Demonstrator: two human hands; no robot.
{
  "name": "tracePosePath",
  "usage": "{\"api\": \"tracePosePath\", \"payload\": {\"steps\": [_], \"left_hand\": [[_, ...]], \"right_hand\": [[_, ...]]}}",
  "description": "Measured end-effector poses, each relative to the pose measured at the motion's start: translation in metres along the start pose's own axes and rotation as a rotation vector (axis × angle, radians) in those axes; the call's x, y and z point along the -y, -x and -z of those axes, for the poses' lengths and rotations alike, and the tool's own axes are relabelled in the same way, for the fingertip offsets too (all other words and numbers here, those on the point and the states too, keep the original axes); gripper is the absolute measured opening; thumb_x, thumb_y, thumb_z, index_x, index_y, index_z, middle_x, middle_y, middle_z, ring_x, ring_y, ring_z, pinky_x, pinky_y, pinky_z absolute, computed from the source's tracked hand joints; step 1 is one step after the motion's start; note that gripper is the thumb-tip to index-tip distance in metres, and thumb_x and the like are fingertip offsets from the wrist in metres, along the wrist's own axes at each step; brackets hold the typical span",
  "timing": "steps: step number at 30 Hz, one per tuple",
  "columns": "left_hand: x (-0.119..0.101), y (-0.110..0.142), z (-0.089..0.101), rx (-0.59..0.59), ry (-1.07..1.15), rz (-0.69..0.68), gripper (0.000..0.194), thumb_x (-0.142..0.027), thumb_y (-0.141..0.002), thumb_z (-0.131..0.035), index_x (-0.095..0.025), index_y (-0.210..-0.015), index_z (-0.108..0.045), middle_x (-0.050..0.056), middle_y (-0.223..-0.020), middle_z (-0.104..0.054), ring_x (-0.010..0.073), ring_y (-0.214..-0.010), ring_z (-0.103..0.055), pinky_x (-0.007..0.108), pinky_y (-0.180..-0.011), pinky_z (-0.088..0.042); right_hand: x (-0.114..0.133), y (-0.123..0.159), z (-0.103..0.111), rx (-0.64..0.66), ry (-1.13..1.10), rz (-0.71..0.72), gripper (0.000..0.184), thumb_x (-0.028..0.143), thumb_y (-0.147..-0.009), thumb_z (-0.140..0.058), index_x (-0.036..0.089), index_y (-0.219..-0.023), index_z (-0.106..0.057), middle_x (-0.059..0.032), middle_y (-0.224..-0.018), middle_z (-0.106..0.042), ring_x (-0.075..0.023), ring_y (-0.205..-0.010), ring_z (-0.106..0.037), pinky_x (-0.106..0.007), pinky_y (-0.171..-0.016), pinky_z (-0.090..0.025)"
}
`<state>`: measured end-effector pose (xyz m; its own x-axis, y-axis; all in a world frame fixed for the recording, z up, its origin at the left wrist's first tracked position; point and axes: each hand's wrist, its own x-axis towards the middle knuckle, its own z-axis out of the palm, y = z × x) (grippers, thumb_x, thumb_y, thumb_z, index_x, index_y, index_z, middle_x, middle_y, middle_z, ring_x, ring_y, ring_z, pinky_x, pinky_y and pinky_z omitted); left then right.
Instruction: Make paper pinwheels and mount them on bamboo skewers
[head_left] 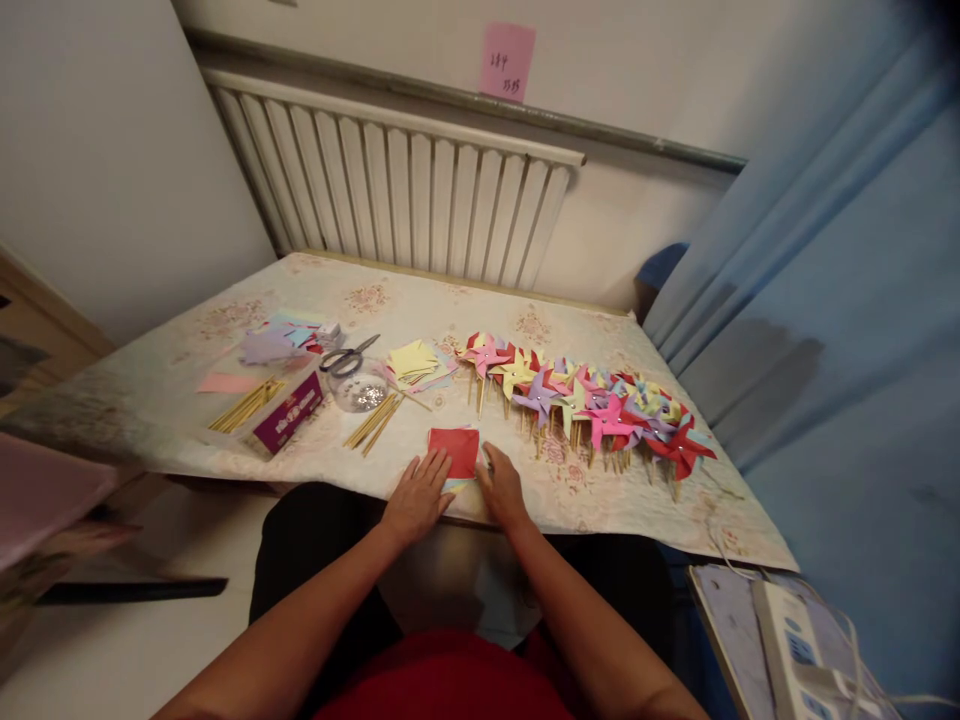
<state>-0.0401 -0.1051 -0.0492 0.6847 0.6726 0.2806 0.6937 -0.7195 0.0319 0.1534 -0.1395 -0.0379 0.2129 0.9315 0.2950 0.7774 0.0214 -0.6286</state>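
Note:
A red square of paper lies near the table's front edge, with pale yellow and bluish sheets showing from under it. My left hand rests flat on its lower left part, fingers stretched out. Against the right edge of the sheets is my right hand, fingers bent and thumb a little apart from them. Behind the sheets is a stack of yellow paper squares on other coloured sheets. To the left are loose thin sticks and a clear round dish of small shiny pieces.
Many paper pinwheels on sticks cover the table's right side. Scissors lie across the dish's rim. A purple-fronted box of sticks and coloured scraps are on the left. A power strip sits at lower right.

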Motion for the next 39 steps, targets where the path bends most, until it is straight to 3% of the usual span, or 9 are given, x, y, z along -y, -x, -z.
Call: {"api": "tracePosePath", "payload": {"steps": [2,4,7,15,21,29,39], "left_hand": [[0.000,0.000,0.000,0.004,0.009,0.005,0.056,-0.038,-0.094,-0.042,-0.014,-0.145,-0.041,0.013,-0.152,-0.038,0.0265,-0.143,-0.031,0.048,-0.115,-0.027],[0.000,0.000,-0.001,0.005,0.014,0.009,0.056,-0.038,-0.094,-0.042,-0.015,-0.145,-0.041,0.012,-0.152,-0.038,0.0262,-0.143,-0.031,0.048,-0.115,-0.026],[-0.001,0.000,-0.002,0.000,0.012,0.017,0.056,-0.039,-0.094,-0.041,-0.016,-0.145,-0.041,0.012,-0.153,-0.037,0.0261,-0.143,-0.031,0.047,-0.116,-0.025],[0.001,0.000,-0.003,-0.009,0.017,0.013,0.057,-0.038,-0.094,-0.042,-0.014,-0.145,-0.042,0.012,-0.152,-0.038,0.0268,-0.142,-0.033,0.048,-0.115,-0.027],[0.001,-0.001,-0.004,-0.003,0.015,0.016,0.056,-0.039,-0.094,-0.041,-0.016,-0.145,-0.042,0.012,-0.152,-0.038,0.0272,-0.141,-0.033,0.047,-0.115,-0.026],[0.000,-0.001,0.001,0.006,0.026,0.007,0.057,-0.036,-0.094,-0.040,-0.012,-0.145,-0.040,0.015,-0.152,-0.038,0.0287,-0.141,-0.032,0.050,-0.114,-0.027],[0.001,-0.001,0.001,0.005,0.008,0.004,0.057,-0.038,-0.094,-0.041,-0.012,-0.145,-0.041,0.014,-0.152,-0.038,0.0287,-0.141,-0.034,0.049,-0.114,-0.028]], "right_hand": [[0.003,-0.008,0.007,-0.046,-0.024,-0.176,0.044,0.025,-0.090,-0.046,0.012,-0.131,-0.055,-0.0151,-0.126,-0.063,-0.0235,-0.115,-0.060,-0.037,-0.100,-0.045],[0.008,-0.018,0.013,0.003,0.006,-0.333,0.042,0.023,-0.089,-0.046,0.012,-0.129,-0.056,-0.0130,-0.121,-0.066,-0.0213,-0.109,-0.063,-0.032,-0.096,-0.046],[0.015,-0.032,0.018,0.065,0.046,-0.431,0.037,0.025,-0.087,-0.051,0.012,-0.121,-0.061,-0.0121,-0.112,-0.070,-0.0215,-0.104,-0.065,-0.028,-0.091,-0.046],[0.028,-0.054,0.018,0.189,0.098,-0.521,0.045,0.050,-0.084,-0.058,0.012,-0.106,-0.067,-0.0153,-0.105,-0.072,-0.0255,-0.103,-0.065,-0.030,-0.085,-0.045],[0.030,-0.060,0.016,0.276,0.128,-0.573,0.056,0.057,-0.079,-0.062,0.010,-0.108,-0.066,-0.0192,-0.109,-0.070,-0.0283,-0.107,-0.065,-0.030,-0.080,-0.047],[0.022,-0.076,0.016,0.371,0.141,-0.580,0.051,0.059,-0.073,-0.068,0.011,-0.086,-0.072,-0.0202,-0.095,-0.074,-0.0284,-0.096,-0.070,-0.028,-0.072,-0.048],[0.026,-0.078,0.010,0.343,0.116,-0.599,0.039,0.048,-0.071,-0.072,0.012,-0.083,-0.072,-0.0180,-0.092,-0.075,-0.0289,-0.097,-0.069,-0.026,-0.070,-0.048]]}}
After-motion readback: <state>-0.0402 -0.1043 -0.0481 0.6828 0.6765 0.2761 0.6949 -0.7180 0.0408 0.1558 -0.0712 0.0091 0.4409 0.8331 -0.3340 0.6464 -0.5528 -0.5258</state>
